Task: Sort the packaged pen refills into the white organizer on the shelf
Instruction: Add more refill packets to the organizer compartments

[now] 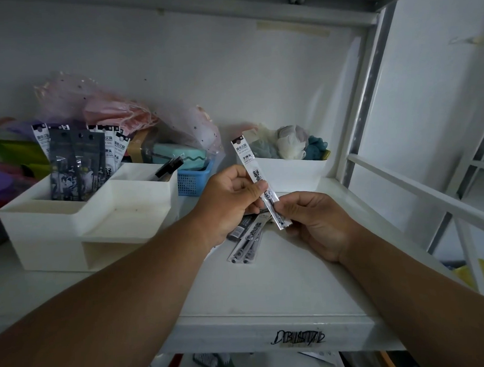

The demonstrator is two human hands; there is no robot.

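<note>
Up above the white shelf (266,286), both hands share one packaged pen refill (258,180), a long white-and-clear sleeve tilted with its printed header up and to the left and its clear end down and to the right. On the left hand (227,200) the grip is a pinch: thumb and curled fingers press the packet near its middle, so the header stands well clear above the knuckles. On the right hand (313,222) the grip pinches the lower clear end between thumb and fingertips, with only the very tip of the sleeve showing past them.

Directly beneath the hands, a small pile of refill packets (245,238) lies flat on the shelf, partly hidden by the left wrist; it touches neither hand as far as can be seen.

Off to the left stands the white organizer (80,222), well apart from the held packet. Its tall rear-left compartment holds upright refill packs (78,159), dark ones in front and white ones behind. A dark item (169,166) leans in the rear-right compartment. Behind it sit a blue basket (195,179) and a white bin (289,170).
</note>
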